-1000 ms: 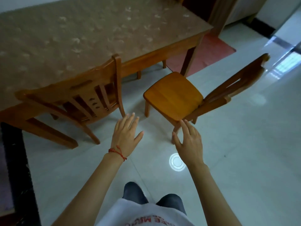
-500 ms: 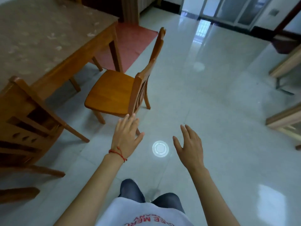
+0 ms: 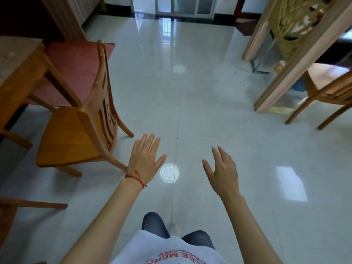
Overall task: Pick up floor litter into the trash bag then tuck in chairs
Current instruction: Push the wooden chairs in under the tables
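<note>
Hovering over the tiled floor, left hand and right hand both spread wide, holding nothing. Wooden chair stands just left of left hand, pulled out from worktop.

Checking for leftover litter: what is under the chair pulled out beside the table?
Under the chair, only bare pale floor shows around its legs. The seat covers the floor directly beneath, so litter there cannot be ruled out.
</note>
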{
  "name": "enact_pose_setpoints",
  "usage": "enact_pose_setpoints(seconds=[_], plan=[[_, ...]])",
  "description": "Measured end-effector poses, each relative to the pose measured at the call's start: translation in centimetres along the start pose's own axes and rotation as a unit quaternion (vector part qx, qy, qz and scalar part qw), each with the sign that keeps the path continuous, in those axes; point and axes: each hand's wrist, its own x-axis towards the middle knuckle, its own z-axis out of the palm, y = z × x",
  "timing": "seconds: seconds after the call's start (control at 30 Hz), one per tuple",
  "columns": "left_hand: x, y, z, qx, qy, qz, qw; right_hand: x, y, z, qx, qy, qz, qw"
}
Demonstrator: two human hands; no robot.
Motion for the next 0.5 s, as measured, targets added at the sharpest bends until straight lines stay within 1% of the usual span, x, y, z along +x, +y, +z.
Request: enact_pose_setpoints(seconds=[0.1,0.27,0.5], plan=[[1.8,0.6,0.5,0.013,-0.007,0.012,1.000,1.4,1.3,-0.4,-0.008,0.000,0.000,1.000],[5.1,0.2,1.0,0.024,-0.027,0.001,0.999,4.7,2.2,-0.1,-0.011,-0.002,0.002,1.000],[13.6,-1.9,2.7,0.023,-0.048,-0.021,0.998,14.0,2.1,1.6,-0.001,-0.002,-0.005,1.000]])
